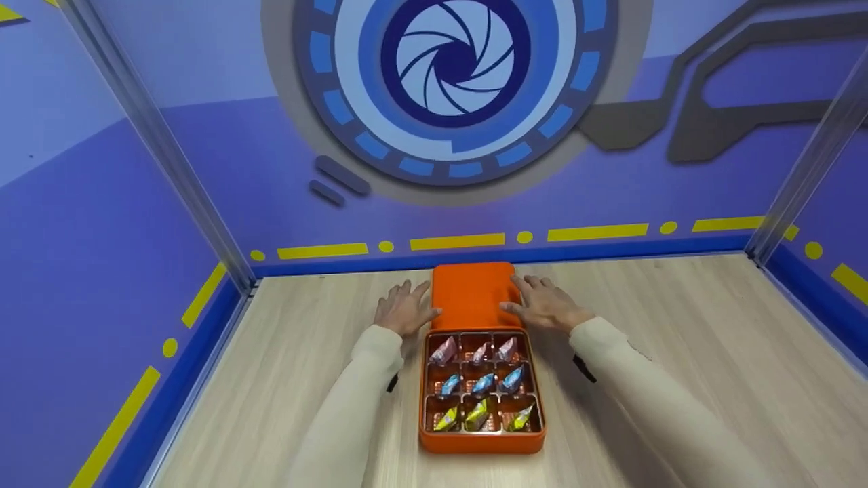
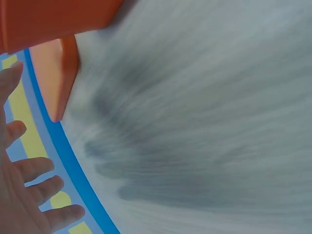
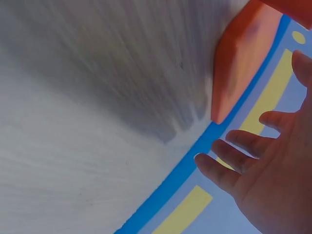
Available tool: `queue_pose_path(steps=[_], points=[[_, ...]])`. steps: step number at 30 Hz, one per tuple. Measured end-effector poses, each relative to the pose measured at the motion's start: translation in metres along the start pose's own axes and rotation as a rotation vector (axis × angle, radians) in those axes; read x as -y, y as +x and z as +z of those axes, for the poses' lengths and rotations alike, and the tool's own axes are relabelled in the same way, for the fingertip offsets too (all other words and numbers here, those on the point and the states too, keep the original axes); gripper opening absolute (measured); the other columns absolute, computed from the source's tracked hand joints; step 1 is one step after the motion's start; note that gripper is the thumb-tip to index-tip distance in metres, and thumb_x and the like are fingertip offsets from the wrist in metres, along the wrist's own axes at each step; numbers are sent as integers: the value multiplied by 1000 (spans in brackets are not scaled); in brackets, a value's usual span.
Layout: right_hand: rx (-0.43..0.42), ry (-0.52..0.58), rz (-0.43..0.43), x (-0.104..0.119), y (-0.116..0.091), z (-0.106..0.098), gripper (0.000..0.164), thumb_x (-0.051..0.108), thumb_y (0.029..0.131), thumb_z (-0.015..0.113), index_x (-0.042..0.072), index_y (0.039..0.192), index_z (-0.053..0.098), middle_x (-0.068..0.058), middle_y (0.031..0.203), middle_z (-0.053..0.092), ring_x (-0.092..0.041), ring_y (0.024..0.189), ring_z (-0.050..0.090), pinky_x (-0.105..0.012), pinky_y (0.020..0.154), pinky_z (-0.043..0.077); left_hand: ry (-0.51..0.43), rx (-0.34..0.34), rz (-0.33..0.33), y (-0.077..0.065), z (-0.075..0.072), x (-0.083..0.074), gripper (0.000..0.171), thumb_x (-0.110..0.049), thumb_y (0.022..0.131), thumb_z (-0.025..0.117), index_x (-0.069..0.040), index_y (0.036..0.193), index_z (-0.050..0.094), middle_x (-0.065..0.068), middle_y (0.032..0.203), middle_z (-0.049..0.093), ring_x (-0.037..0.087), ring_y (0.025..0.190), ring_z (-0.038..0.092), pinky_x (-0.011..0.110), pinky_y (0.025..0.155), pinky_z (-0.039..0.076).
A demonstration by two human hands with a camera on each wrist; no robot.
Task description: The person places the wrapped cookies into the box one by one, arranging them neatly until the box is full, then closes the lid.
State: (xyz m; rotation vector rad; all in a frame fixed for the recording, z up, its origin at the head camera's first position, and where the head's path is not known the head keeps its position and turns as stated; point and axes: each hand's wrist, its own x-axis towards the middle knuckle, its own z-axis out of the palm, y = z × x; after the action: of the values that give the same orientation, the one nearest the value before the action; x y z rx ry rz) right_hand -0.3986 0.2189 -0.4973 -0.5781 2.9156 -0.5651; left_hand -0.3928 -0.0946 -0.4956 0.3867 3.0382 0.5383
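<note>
An orange box [image 1: 483,444] sits on the table with its orange lid [image 1: 475,296] laid back behind it. A divided tray inside the box holds small wrapped candies: pink [image 1: 444,350] in the back row, blue [image 1: 483,383] in the middle, yellow [image 1: 477,412] in front. My left hand [image 1: 401,310] is at the lid's left side, fingers spread and holding nothing. Across from it, my right hand [image 1: 544,303] is at the lid's right side, its thumb and fingertips overlapping the lid's edge in the head view. Both wrist views show the left fingers [image 2: 50,187] and right fingers [image 3: 217,171] relaxed and apart.
The pale wood table [image 1: 305,379] runs back to a blue and purple printed wall [image 1: 230,169] with yellow marks. Side panels meet it at metal posts [image 1: 163,142] on the left and right. The lid reaches close to the back wall.
</note>
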Motion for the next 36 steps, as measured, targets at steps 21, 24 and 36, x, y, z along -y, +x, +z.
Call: queue_pose_path(steps=[21, 24, 36], points=[[53, -52, 37, 1, 10, 14, 73, 51, 112, 46, 2, 166, 33, -30, 163, 37, -54, 144, 38, -67, 117, 34, 55, 159, -35, 10, 10, -7, 65, -46, 108, 61, -18, 164, 44, 17, 165, 43, 46, 150, 36, 67, 119, 31], [53, -44, 38, 3, 11, 15, 72, 49, 113, 47, 3, 166, 33, -29, 164, 37, -53, 145, 37, -67, 117, 34, 3, 163, -42, 8, 9, -7, 63, -41, 108, 62, -17, 164, 44, 15, 164, 44, 44, 151, 37, 64, 120, 33], [13, 20, -8, 0, 14, 22, 70, 46, 113, 48, 0, 164, 35, -32, 163, 36, -56, 146, 35, -68, 119, 31, -121, 156, -42, 8, 11, -8, 62, -34, 107, 66, -18, 163, 46, 18, 161, 47, 41, 150, 39, 58, 121, 35]])
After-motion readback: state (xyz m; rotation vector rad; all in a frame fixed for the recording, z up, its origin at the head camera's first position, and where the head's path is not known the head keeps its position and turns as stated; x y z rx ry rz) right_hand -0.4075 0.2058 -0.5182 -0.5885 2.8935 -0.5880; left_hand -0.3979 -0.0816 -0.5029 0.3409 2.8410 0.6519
